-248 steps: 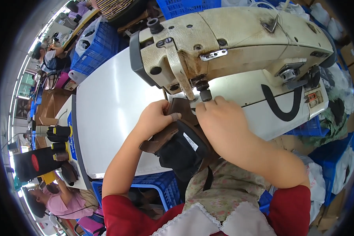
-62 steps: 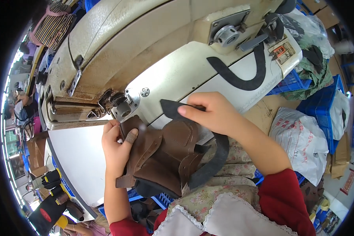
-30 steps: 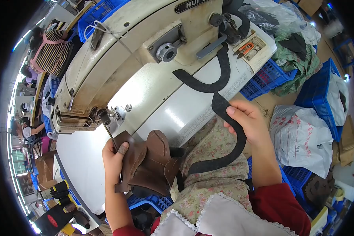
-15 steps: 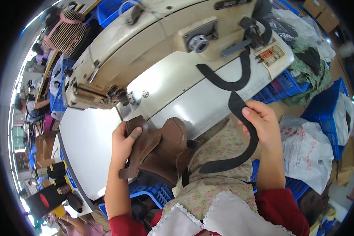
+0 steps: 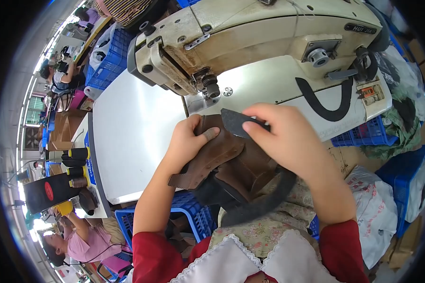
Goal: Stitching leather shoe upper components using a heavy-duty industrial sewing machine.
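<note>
My left hand (image 5: 193, 141) is closed on the edge of a brown leather shoe upper (image 5: 222, 153), its thumb on top and a tan wrap round that thumb. My right hand (image 5: 288, 134) pinches a curved black strip (image 5: 235, 123) near one end. That end lies against or just over the upper's top edge, close to my left thumb; contact is unclear. The strip's other end curves down below the upper, over my lap. Beyond my hands stands a cream sewing machine (image 5: 255, 45), its presser area (image 5: 208, 87) just past the upper.
A second black U-shaped strip (image 5: 322, 112) lies on the machine bed at the right. Blue crates (image 5: 200, 219) stand below, and a white plastic bag (image 5: 370, 214) sits at the right. Thread cones (image 5: 75, 162) stand at the left. A person in pink (image 5: 87, 243) sits at lower left.
My right hand has brought the black strip leftward, from beside the upper to its top edge. My left hand still holds the upper. The view has shifted, so the machine appears further right.
</note>
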Available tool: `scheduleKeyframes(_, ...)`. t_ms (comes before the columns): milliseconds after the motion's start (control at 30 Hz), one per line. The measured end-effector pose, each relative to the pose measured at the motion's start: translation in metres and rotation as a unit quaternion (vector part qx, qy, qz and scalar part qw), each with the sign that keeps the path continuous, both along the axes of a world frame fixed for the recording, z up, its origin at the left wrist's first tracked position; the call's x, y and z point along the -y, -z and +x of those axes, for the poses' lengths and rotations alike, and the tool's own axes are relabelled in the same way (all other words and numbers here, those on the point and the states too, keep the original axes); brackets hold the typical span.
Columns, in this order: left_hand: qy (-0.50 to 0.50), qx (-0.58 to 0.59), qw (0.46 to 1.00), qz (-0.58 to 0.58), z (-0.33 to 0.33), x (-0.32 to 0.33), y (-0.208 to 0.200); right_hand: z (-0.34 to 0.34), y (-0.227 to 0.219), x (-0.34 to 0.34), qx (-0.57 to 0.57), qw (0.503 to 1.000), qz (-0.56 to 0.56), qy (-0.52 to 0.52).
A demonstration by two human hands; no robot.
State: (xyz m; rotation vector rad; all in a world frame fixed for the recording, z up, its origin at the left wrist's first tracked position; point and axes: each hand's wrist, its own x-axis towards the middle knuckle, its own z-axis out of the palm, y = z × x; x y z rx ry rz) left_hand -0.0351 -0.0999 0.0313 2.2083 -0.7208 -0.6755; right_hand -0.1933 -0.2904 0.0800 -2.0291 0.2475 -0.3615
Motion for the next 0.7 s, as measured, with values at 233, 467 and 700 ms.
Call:
scheduleKeyframes(233, 0.001, -0.001, 1.000, 0.021, -0.001, 0.005, -0.004, 0.012, 0.065, -0.015, -0.071, 0.978, -0.195, 0.021)
scheduleKeyframes(467, -0.008, -0.002, 1.000, -0.007, 0.002, 0.001, 0.006, 0.014, 0.067, -0.014, -0.047, 0.986, -0.159, 0.023)
scheduleKeyframes(700, -0.005, -0.001, 1.000, -0.022, 0.002, 0.002, 0.006, 0.012, 0.071, -0.010, -0.037, 0.989, -0.141, 0.014)
